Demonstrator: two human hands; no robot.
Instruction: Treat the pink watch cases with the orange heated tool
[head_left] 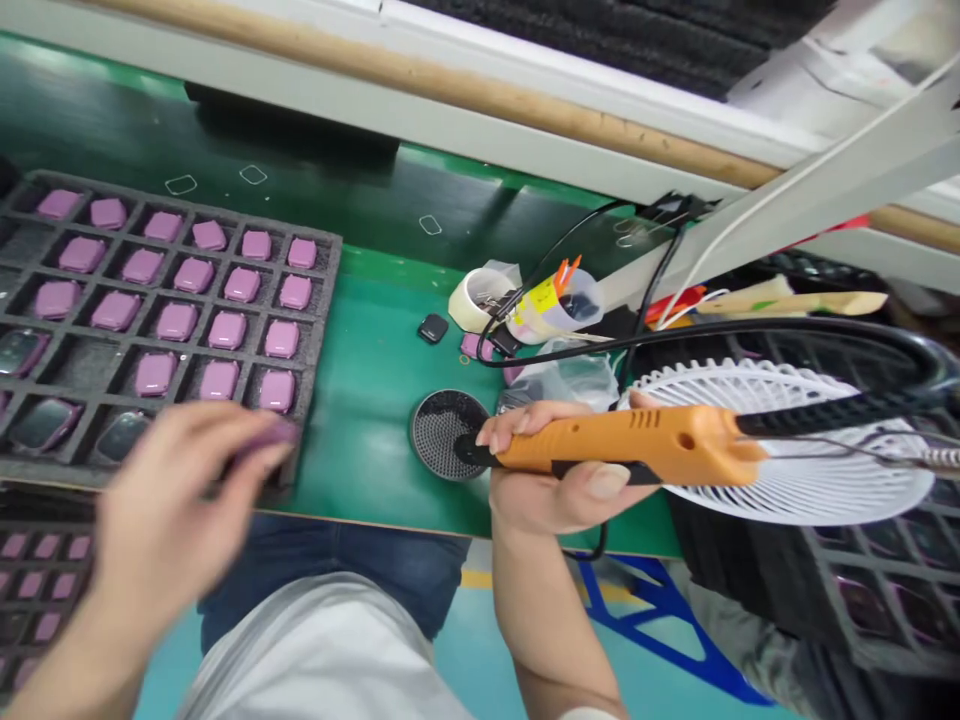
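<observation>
Soldering iron, orange-handled (637,440), gripped by closed right-hand fingers (529,420); left-hand fingers (225,445), blurred, pinch a pink case (276,434), a foam tray (330,245) just beyond them.

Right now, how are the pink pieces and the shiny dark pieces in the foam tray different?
The pink pieces look flat and matte, while the dark pieces are glossy with a pink edge. There are many more pink pieces, filling the top and right of the tray, while the dark pieces sit toward the lower left. Both are rounded rectangles in cells of the same dark foam tray.
</observation>
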